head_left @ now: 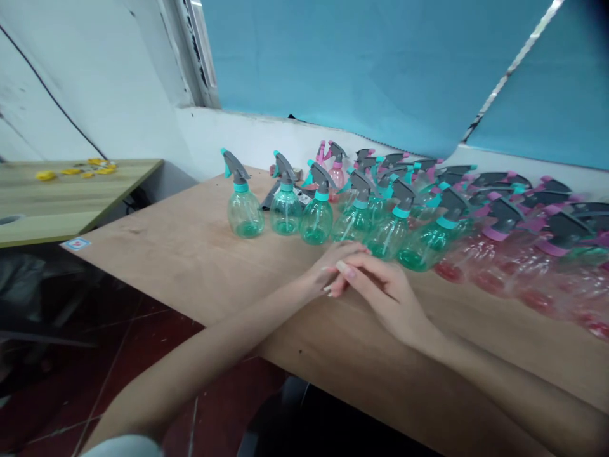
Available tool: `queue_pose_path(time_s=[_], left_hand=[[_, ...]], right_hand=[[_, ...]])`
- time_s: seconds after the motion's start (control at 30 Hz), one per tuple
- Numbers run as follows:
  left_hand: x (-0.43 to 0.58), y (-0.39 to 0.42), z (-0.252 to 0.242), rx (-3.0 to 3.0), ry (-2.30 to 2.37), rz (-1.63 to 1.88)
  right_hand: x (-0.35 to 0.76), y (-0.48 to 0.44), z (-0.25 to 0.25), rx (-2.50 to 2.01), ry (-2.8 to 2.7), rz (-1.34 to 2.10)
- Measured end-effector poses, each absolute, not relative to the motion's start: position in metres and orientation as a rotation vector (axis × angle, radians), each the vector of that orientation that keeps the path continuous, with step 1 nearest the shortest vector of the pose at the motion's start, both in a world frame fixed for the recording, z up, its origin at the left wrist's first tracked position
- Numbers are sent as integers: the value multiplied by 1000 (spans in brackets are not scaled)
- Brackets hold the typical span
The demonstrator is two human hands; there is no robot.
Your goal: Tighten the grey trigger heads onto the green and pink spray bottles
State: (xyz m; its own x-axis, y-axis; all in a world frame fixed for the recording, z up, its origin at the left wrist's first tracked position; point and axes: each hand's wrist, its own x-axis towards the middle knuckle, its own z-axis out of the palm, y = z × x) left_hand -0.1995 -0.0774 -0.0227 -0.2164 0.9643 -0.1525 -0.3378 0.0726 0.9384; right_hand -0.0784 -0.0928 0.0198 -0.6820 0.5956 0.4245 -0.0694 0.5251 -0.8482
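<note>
Over the near part of the wooden table, my left hand (328, 266) and my right hand (387, 289) are folded together. The fingers of both are curled and closed against each other, with the right thumb lying on top. Between them I see no object, though some of the fingers are hidden. Just beyond the hands stands a row of clear green spray bottles (316, 222) with grey and turquoise trigger heads. The hands are nearest the middle bottles of that row, and it is hard to tell whether they touch.
Several pink spray bottles (495, 254) crowd the right side of the table (190, 254). A dark flat item (271, 195) lies behind the green row. A marker card (76, 244) sits at the left corner. Yellow pieces (46, 175) lie on another table (95, 197).
</note>
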Motion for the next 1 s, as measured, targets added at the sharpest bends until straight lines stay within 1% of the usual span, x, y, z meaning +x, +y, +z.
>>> queue_pose_path(time_s=[0.1,0.17,0.3,0.37,0.43,0.47,0.53,0.57,0.63,0.7,0.8,0.93,1.0], left_hand=[[-220,-110,-24,1095,1354,1315],[-234,-132,-26,1269,1462,1270],[-259,-157,-29,1482,1642,1246],[-268,-159,-30,1534,1711,1251],[-273,-156,-28,1565,1749,1251],[-274,-153,-27,1575,1754,1249],[-272,-146,-25,1584,1745,1251],[-271,-141,-23,1581,1734,1255],[-266,-131,-20,1559,1701,1277],[-262,-120,-17,1513,1648,1294],[-254,-104,-11,1395,1536,1273],[-242,-82,-6,1206,1412,1128],[-237,-73,-5,1133,1368,1059]], right_hand=[[-61,-87,6,-537,-2152,908],[-52,-86,-12,-626,-2262,765],[-48,-105,-58,-819,-2584,451],[-54,-126,-73,-806,-2664,360],[-65,-151,-75,-646,-2716,433],[-73,-162,-71,-464,-2733,529],[-89,-179,-57,63,-2741,794],[-97,-184,-47,174,-2723,908],[-108,-184,-28,155,-2620,1013],[-112,-174,-13,63,-2528,1033],[-107,-150,-2,-51,-2378,948],[-100,-122,-1,-142,-2253,773],[-100,-116,0,-150,-2214,762]])
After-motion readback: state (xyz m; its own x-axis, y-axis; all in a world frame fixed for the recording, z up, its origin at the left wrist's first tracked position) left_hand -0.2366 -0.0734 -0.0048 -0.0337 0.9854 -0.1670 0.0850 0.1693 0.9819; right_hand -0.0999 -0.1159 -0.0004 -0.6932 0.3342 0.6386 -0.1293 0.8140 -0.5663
